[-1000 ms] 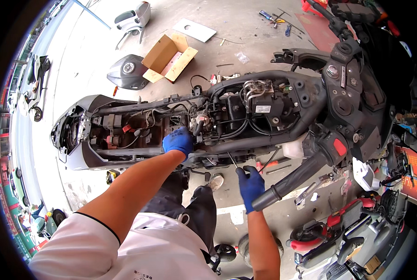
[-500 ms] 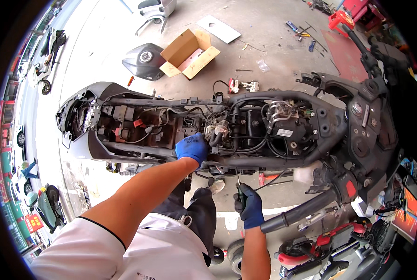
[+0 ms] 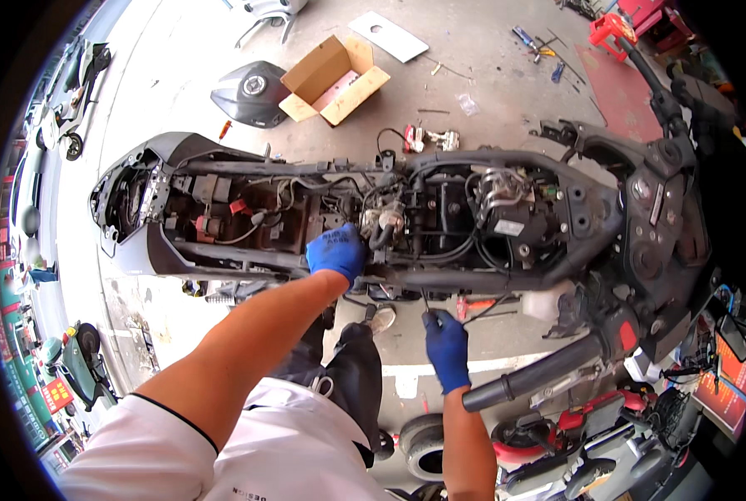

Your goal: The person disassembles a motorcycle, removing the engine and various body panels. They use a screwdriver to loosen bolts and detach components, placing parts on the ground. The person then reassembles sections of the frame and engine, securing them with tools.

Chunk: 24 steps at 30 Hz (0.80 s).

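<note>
on concrete floor by white-labelled motorcycle, curls right hand round slim tool; cannot tell left hand's grip.

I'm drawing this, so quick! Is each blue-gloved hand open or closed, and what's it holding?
Left hand: at the motorcycle frame; fingers hidden, so its grip can't be told.
Right hand: closed, holding a thin tool.

Lettered left glove, white shirt, red sign, label on module
</note>
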Motion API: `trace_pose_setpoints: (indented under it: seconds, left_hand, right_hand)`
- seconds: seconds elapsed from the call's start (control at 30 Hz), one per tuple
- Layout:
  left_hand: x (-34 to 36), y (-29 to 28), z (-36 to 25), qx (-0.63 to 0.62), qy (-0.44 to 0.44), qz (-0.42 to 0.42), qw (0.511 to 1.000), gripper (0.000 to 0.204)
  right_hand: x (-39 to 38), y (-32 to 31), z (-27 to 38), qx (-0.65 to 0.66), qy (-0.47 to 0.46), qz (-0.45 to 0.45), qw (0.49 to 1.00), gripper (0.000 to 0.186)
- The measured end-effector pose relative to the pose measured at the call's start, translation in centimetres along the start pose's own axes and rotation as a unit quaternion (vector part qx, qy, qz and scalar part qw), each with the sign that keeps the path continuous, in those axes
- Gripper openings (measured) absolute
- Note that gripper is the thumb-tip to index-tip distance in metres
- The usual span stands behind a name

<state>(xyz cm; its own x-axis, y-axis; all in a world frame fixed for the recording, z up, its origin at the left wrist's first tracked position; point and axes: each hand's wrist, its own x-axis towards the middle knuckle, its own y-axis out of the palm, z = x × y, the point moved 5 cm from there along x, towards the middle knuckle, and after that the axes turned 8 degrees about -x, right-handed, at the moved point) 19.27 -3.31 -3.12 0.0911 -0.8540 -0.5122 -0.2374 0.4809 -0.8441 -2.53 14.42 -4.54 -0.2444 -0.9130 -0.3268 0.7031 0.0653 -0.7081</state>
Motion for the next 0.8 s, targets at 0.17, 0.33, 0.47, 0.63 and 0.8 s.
trace_pose_setpoints:
  seconds: [0.17, 0.33, 0.47, 0.63, 0.8]
  left_hand:
    - [-1.1, -2.0, -0.6, 0.013, 0.006, 0.005, 1.0, 0.029]
    - [-0.3, -2.2, -1.6, 0.054, 0.012, 0.001, 0.998, 0.031]
    - [-0.2, -0.9, -1.6, 0.092, 0.056, 0.031, 0.994, 0.034]
    - [-0.4, -0.4, -1.7, 0.079, 0.074, 0.046, 0.993, 0.033]
    - [0.6, -0.4, -0.2, 0.047, 0.072, 0.08, 0.993, 0.036]
  right_hand:
    - [-1.9, 1.7, 0.6, 0.493, 0.346, 0.245, 0.76, 0.033]
    - [-5.8, 2.8, -0.8, 0.522, 0.234, 0.125, 0.811, 0.025]
    - [-14.4, 6.8, -8.2, 0.502, 0.312, 0.049, 0.805, 0.013]
    - [-28.3, 11.9, -14.6, 0.337, 0.617, -0.034, 0.71, 0.018]
    - [-31.2, 12.0, -9.3, 0.434, 0.601, -0.113, 0.662, 0.02]
